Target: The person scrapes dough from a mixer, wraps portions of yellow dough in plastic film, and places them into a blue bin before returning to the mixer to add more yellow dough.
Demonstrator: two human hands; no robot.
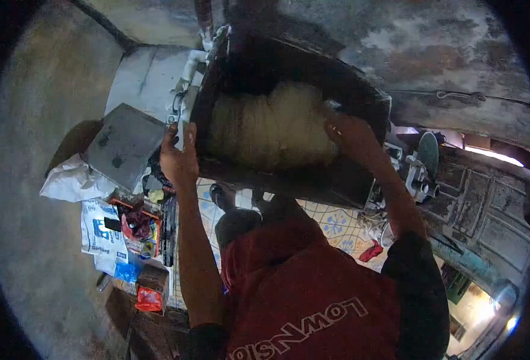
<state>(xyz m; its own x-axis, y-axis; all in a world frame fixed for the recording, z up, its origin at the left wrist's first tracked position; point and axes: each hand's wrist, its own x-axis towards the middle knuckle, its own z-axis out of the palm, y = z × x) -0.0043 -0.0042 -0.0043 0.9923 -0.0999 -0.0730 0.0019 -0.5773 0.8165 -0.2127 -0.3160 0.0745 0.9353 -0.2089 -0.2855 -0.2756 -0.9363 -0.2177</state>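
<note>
A deep, dark open trough (313, 189) stands in front of me. A large pale beige mass like dough (271, 126) lies in it, bulging and creased. At the trough's left side, the thumb and fingers of my left hand (181, 159) reach around the lower end of a white bar (188, 108). Over the right end of the mass, my right hand (352, 137) has its fingers curled. A small shiny piece (333, 104) shows just above those fingers; I cannot tell what they hold.
On the left lie a grey board (127, 144), a printed white bag (104, 231) and a red packet (149, 299). A patterned tile floor (334, 225) shows below the trough. Metal machinery (420, 180) stands at the right, beside a worn panelled door (481, 201). Walls rise close around.
</note>
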